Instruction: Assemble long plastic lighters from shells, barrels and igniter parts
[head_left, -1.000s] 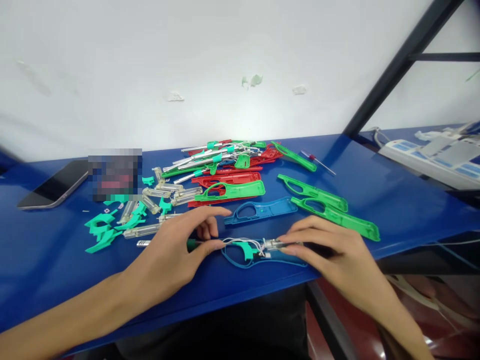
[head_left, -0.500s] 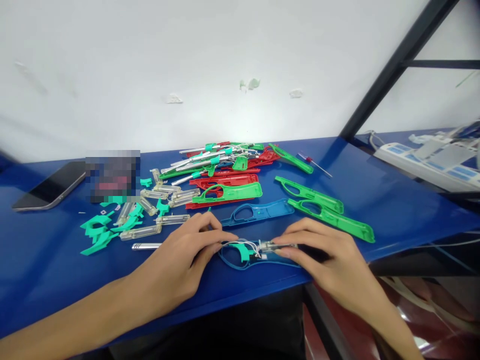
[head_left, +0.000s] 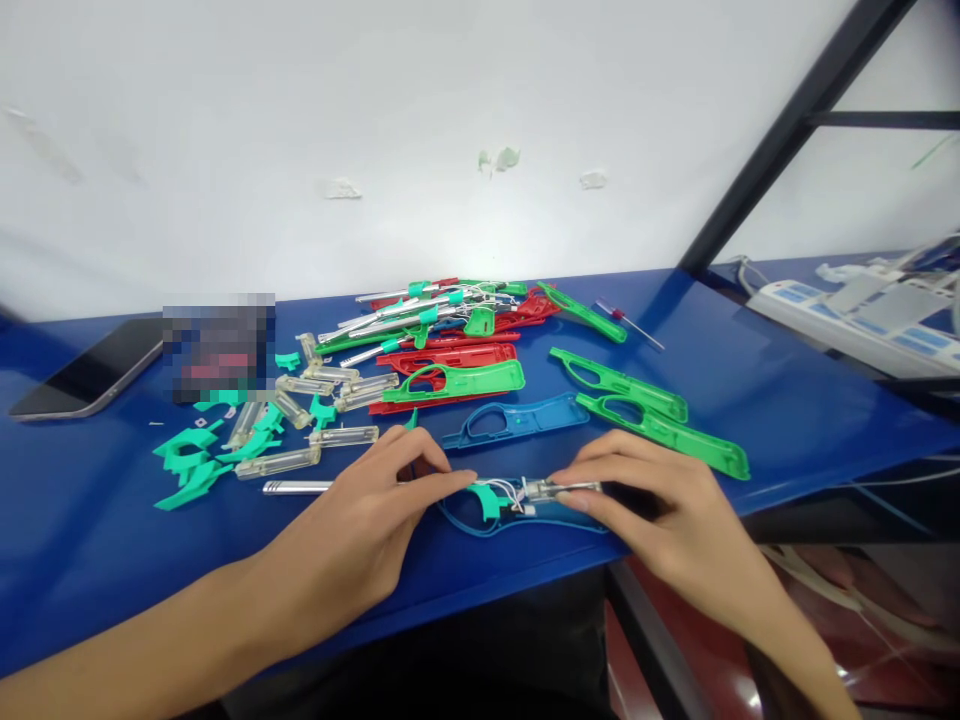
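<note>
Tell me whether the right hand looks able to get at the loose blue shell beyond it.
Probably yes: the blue shell lies just past the right hand with nothing seen on top, though its fingers would likely first have to release the clear part.

The left hand (head_left: pixel 367 525) hides one end of the silver tube (head_left: pixel 297 488); what its fingertips meet is unclear. The right hand (head_left: pixel 667 500) covers part of the clear tank (head_left: pixel 541 489) and blue shell (head_left: pixel 566 516). Beyond the left fingers, a dark object (head_left: pixel 223 348) is pixelated; well right of the right fingers, the edge cuts off a white box (head_left: pixel 832 318).
</note>
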